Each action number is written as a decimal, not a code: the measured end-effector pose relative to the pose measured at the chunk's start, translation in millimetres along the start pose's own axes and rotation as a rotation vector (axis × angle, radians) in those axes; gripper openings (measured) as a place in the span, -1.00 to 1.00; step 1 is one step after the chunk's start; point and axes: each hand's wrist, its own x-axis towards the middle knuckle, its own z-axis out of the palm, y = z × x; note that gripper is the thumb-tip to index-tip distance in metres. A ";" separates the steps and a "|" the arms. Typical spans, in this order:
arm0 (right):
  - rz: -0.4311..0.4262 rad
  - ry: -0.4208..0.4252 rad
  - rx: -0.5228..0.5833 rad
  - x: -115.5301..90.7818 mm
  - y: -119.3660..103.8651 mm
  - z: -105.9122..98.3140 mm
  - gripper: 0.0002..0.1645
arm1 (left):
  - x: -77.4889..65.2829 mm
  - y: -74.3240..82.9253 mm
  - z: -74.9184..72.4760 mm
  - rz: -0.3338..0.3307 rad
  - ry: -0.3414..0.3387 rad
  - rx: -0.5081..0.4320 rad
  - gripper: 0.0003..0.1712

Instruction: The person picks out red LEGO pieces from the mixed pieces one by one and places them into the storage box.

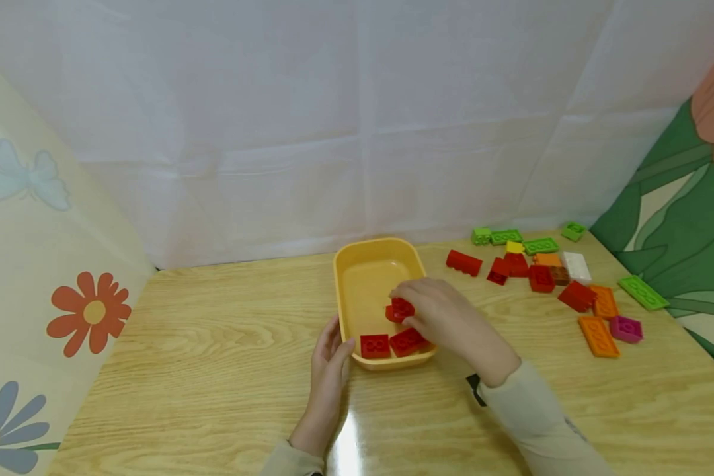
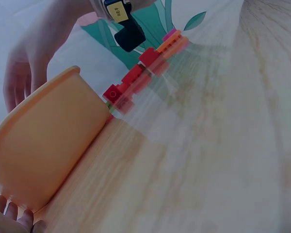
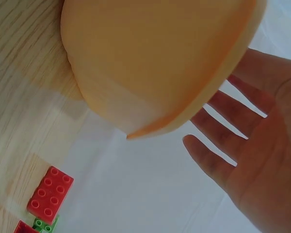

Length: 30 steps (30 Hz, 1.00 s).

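Observation:
A pale orange plastic bin [image 1: 369, 268] stands on the table, with red toy bricks lying in its near end. My left hand [image 1: 328, 363] grips the bin's near left side, thumb at the rim; its fingertips [image 2: 10, 210] show low against the wall in the left wrist view. Over the right rim reaches my right hand [image 1: 440, 314], its fingers pinching a red brick [image 1: 402, 309] inside. Below it lie one red brick [image 1: 375, 346] and another [image 1: 407, 342] partly behind the hand. The right wrist view shows the right hand [image 3: 262, 131] with its fingers partly hidden behind the bin's rim.
Loose bricks spread over the table's right side: a long red brick [image 1: 464, 262] nearest the bin, several other red ones, green plates [image 1: 642, 292], orange plates [image 1: 598, 336], a white brick [image 1: 576, 267] and a magenta brick [image 1: 626, 329]. A white cloth [image 1: 262, 132] hangs behind the table.

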 end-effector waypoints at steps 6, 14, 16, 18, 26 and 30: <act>-0.009 0.004 -0.011 0.0 -2.5 3.6 -0.48 | -0.1 0.2 0.4 -0.010 0.007 -0.006 -0.36; 0.004 -0.029 -0.012 0.7 -5.3 5.3 -0.48 | -0.5 0.1 -0.4 -0.004 -0.005 -0.016 -0.36; 0.001 -0.033 -0.011 1.0 -5.7 5.8 -0.49 | -0.9 0.6 -0.3 -0.005 -0.001 -0.014 -0.35; -0.002 -0.034 -0.004 1.0 -6.4 6.1 -0.50 | -1.2 1.2 0.1 -0.007 0.002 -0.016 -0.35; -0.010 -0.049 0.004 0.9 -6.8 11.0 -0.51 | -1.2 1.7 0.4 0.017 0.004 0.011 -0.35; 0.004 -0.083 0.001 1.4 -7.3 13.3 -0.49 | -1.2 2.2 0.8 0.022 0.001 0.011 -0.35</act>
